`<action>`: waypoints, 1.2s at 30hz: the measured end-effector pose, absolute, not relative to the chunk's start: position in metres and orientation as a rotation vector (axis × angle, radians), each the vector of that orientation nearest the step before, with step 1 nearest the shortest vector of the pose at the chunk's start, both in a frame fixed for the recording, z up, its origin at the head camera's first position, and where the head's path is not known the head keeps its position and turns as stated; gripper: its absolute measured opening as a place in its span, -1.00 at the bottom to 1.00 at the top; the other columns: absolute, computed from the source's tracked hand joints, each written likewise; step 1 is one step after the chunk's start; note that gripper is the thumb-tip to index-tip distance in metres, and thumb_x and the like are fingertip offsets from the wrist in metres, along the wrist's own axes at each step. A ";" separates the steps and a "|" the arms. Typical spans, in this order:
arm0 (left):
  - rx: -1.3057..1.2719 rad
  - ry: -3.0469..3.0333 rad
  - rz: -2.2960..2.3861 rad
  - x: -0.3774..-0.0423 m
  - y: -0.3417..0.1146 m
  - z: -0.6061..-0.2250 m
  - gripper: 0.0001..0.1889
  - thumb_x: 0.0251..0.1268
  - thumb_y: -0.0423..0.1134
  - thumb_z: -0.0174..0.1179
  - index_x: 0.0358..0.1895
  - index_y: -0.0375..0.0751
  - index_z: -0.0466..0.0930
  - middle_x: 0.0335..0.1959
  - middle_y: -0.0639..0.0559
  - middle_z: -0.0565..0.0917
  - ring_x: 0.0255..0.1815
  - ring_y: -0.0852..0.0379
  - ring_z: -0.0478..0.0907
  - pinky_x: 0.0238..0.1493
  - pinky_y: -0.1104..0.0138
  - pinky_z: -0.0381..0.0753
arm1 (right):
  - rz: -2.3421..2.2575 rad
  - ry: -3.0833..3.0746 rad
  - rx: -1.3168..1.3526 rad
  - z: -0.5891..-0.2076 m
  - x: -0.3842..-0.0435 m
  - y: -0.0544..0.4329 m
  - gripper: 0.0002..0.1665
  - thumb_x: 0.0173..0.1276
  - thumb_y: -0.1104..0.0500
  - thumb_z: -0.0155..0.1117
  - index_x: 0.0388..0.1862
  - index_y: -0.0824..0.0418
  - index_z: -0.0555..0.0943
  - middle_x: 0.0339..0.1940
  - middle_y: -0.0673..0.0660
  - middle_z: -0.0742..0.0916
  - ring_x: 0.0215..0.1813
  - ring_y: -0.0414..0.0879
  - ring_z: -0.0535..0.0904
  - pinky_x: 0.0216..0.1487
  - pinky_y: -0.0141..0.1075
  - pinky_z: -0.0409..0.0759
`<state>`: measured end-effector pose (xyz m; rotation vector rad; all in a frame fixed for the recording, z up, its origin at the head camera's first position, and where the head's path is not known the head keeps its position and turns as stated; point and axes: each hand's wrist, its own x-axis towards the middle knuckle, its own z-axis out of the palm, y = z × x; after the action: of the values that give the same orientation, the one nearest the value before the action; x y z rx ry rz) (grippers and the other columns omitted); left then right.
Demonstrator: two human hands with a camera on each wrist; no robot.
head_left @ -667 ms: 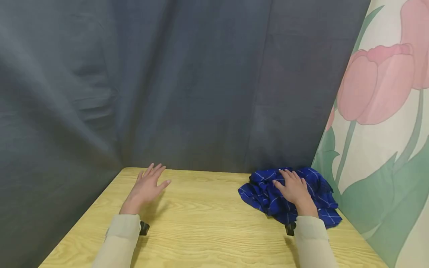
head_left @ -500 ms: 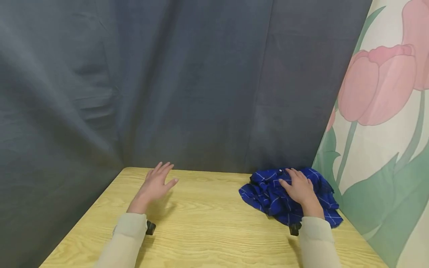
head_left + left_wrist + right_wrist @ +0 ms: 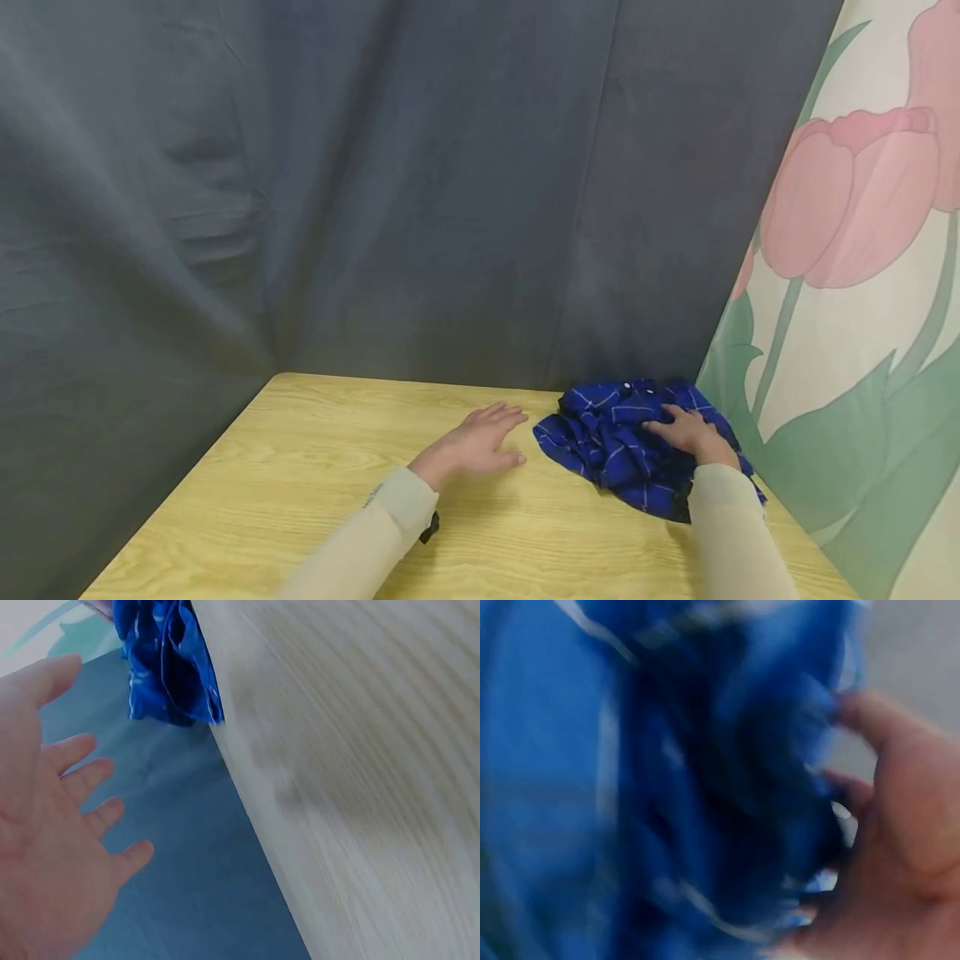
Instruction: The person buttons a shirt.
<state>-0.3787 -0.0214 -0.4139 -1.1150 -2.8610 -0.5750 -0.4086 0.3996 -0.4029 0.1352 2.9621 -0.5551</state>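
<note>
A crumpled blue checked shirt (image 3: 615,450) with thin white lines and small white dots like buttons lies at the far right of the wooden table. My right hand (image 3: 688,433) is over its right part, fingers reaching forward. In the right wrist view, blurred, the fingertips of the right hand (image 3: 900,817) are spread right at the shirt's folds (image 3: 705,780). My left hand (image 3: 480,442) hovers above the table, left of the shirt, holding nothing. The left wrist view shows this left hand (image 3: 60,810) with spread, relaxed fingers, and the shirt (image 3: 172,667) beyond it.
The pale wooden table (image 3: 300,500) reaches back to a dark grey curtain (image 3: 450,208). On the right, a wall covering with pink tulips (image 3: 862,200) stands close beside the table's edge. Each sleeve is light beige; a black wrist device (image 3: 430,527) shows at the left cuff.
My left hand has swept right across the table toward the shirt. My right hand has shifted slightly right and lower over the shirt, which keeps much the same place.
</note>
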 end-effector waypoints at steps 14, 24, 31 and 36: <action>-1.041 -2.893 -0.728 -0.377 -0.021 -0.423 -0.24 0.62 0.11 0.19 0.74 -0.04 0.22 0.82 -0.01 0.16 0.89 -0.09 -0.08 0.84 -0.14 -0.02 | -0.476 2.900 0.035 -0.426 -0.409 0.312 -0.06 0.63 -0.26 0.07 0.65 0.42 0.30 0.67 0.66 0.25 0.70 0.72 -0.01 0.65 0.57 0.05; -0.940 -2.970 -0.745 -0.385 -0.022 -0.425 -0.12 0.55 0.26 0.20 0.76 -0.05 0.17 0.84 -0.08 0.11 0.88 -0.26 -0.10 0.80 -0.27 -0.01 | -0.439 2.899 -0.010 -0.420 -0.401 0.231 -0.11 0.60 -0.27 0.15 0.63 0.32 0.41 0.68 0.53 0.38 0.75 0.61 0.05 0.72 0.50 -0.02; -0.689 -3.157 -0.714 -0.382 -0.023 -0.428 0.14 0.30 0.40 0.39 0.80 0.07 0.02 0.87 -0.18 -0.13 0.84 -0.49 -0.22 0.71 -0.45 -0.01 | -0.475 2.900 0.000 -0.423 -0.400 0.179 -0.12 0.61 -0.29 0.17 0.62 0.28 0.44 0.67 0.51 0.41 0.70 0.71 0.08 0.63 0.61 0.05; -0.510 -3.200 -0.635 -0.380 -0.030 -0.426 0.19 0.16 0.28 0.56 0.79 0.06 0.09 0.86 -0.23 -0.10 0.83 -0.52 -0.22 0.70 -0.48 0.00 | -0.529 2.903 0.035 -0.426 -0.401 0.150 -0.10 0.61 -0.28 0.18 0.63 0.32 0.42 0.69 0.57 0.33 0.69 0.77 0.01 0.63 0.61 0.06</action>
<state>-0.3802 -0.0299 -0.4263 -0.5098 -3.1997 -0.6347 -0.4009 0.1501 -0.4258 0.0352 2.9035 -0.5291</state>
